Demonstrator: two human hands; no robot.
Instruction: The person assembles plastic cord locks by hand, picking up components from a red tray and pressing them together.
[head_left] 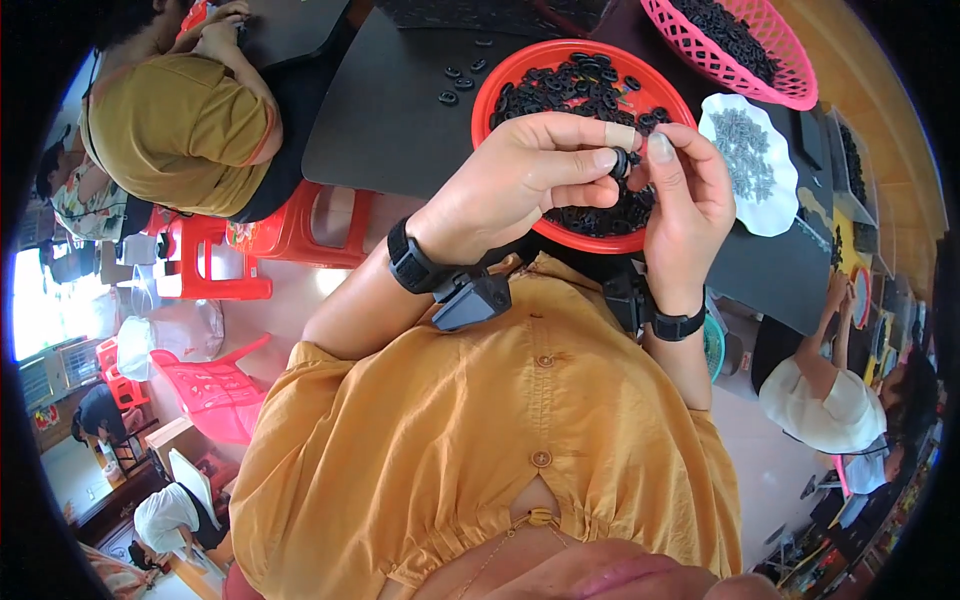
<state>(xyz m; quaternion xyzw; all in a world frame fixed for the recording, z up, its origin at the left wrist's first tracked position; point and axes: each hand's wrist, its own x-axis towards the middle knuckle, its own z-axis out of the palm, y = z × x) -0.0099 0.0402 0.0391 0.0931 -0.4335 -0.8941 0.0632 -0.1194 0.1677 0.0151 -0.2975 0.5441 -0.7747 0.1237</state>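
Observation:
Above a red round tray [484, 100], my left hand [530, 175] pinches a small black ring-shaped part [622, 163] between thumb and fingers. One of its fingertips has a tan wrap around it. My right hand [690, 195] is close beside it, thumb and forefinger brought together near the black part. Whatever lies in the right hand's pinch is too small to make out. Many loose black oval parts [570, 88] fill the tray beneath both hands.
Right of the tray, a white scalloped plate [778, 215] holds small clear pieces [742, 150]. A pink basket [803, 88] of black parts stands at the far right. Several black parts [449, 98] lie on the dark table [360, 140]. People work at both sides; red stools [300, 225] stand left.

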